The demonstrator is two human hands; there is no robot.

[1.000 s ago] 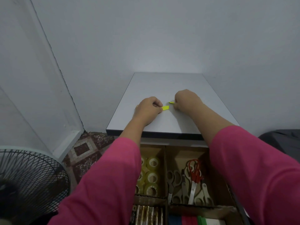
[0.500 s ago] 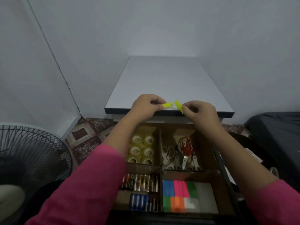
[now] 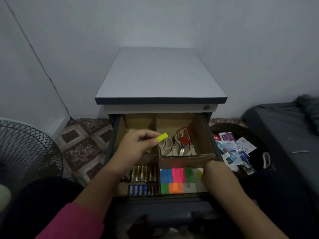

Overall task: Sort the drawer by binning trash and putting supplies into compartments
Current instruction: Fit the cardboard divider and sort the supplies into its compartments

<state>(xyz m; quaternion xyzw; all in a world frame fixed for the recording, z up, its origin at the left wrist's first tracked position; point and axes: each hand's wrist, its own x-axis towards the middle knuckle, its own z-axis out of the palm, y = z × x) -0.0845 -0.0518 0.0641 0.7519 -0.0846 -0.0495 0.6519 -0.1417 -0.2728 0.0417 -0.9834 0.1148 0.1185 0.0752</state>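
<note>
**Yellow tab held over drawer, second one low at the sticky-note bay**

Far left, at 9 o'clock, a black wire fan guard (image 3: 25,152) stands on the patterned floor tiles (image 3: 82,145); next comes the open drawer (image 3: 113,144) of the grey-topped cabinet (image 3: 160,75), split by cardboard into four bays. L hand (image 3: 136,145) hovers over the back-left bay w/ fingers curled, thumb and forefinger pinching a yellow-green tab (image 3: 162,137) that juts toward 2 o'clock, above the divider; front-left bay holds batteries (image 3: 143,175), gold row behind, blue ones nearer the front edge. Back-right bay holds scissors (image 3: 179,144) (one pair red-handled, the rest pale); front-right bay holds coloured sticky notes (image 3: 176,178) in blue, pink, green, orange. R hand (image 3: 217,173) sits at that bay's right edge, fingers bent down; a blurred yellowish tab (image 3: 199,174) shows at its fingertips, but whether it's pinched or just touched, can't tell. At 3 o'clock, a dark bin (image 3: 264,145) holds wrappers (image 3: 236,150); beyond it, a dark mattress (image 3: 284,128).
</note>
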